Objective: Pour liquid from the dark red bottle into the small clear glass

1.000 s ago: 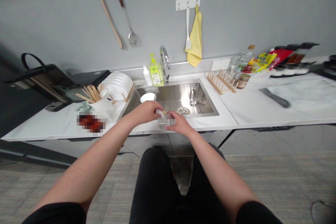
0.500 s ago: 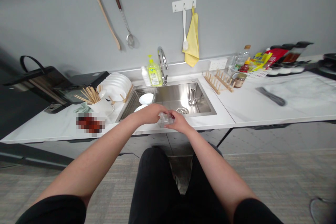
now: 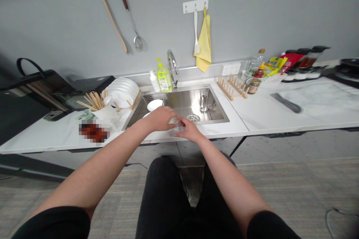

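Note:
Between my two hands, at the front edge of the sink (image 3: 227,117), is a small clear see-through container (image 3: 176,131); whether it is glass or plastic I cannot tell. My left hand (image 3: 162,118) grips its top from the left, thumb and fingers curled round it. My right hand (image 3: 190,130) closes on its right side with thumb and fingertips. Part of the container is hidden by the fingers. Just beyond my left hand, white bowls (image 3: 155,104) lie in the wire basket (image 3: 139,106) in the sink's left part.
A chrome tap (image 3: 171,63), green soap bottle (image 3: 164,78) and white bottle (image 3: 154,81) stand behind the sink. To the left are plates (image 3: 122,89), a pot of chopsticks (image 3: 105,114) and a blurred-out red item (image 3: 94,131). A wooden rack (image 3: 232,86) and dark strap-like item (image 3: 286,102) lie right.
The view has shifted slightly. My left hand's fingers have risen a little over the top of the clear container; both hands stay on it.

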A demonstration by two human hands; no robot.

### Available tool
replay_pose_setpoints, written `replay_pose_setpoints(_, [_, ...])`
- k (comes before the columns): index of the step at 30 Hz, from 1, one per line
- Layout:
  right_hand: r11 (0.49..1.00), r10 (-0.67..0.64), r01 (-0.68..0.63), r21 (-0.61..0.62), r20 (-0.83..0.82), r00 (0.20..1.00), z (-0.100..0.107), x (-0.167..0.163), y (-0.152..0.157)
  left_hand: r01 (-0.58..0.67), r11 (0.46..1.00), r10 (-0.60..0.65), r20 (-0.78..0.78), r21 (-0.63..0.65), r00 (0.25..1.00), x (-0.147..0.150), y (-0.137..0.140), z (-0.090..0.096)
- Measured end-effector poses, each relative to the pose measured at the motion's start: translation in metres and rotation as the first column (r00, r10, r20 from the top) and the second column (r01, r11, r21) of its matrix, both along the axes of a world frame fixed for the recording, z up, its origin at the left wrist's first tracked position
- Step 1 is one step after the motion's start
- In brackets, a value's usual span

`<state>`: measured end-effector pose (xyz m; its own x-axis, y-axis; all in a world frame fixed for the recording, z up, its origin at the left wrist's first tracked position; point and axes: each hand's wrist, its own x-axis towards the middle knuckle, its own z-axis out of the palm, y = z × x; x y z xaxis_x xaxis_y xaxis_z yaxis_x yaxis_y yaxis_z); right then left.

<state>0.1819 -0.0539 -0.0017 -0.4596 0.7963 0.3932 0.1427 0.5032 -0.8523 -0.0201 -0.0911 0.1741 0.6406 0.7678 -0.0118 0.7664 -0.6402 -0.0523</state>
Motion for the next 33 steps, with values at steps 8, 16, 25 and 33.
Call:
replay_pose_setpoints(8, [1.000, -0.011, 0.011, -0.010, 0.015, 1.000, 0.004, 0.000, -0.001, -0.078, 0.993, 0.080, 0.015, -0.088, 0.997, -0.004, -0.004, -0.012])
replay_pose_setpoints(16, [1.000, 0.012, -0.012, -0.003, -0.003, 1.000, 0.004, 0.001, -0.002, -0.239, 0.967, 0.235, -0.048, -0.085, 0.971, -0.003, -0.006, -0.014])
replay_pose_setpoints(25, [1.000, 0.002, -0.002, -0.013, 0.002, 1.000, 0.006, 0.000, -0.002, -0.117, 0.993, 0.116, 0.025, 0.034, 0.993, 0.005, -0.008, -0.014])
replay_pose_setpoints(33, [1.000, 0.008, -0.008, -0.014, 0.006, 1.000, 0.007, 0.001, -0.003, -0.191, 0.981, 0.193, 0.082, -0.031, 0.978, 0.000, -0.007, -0.018])
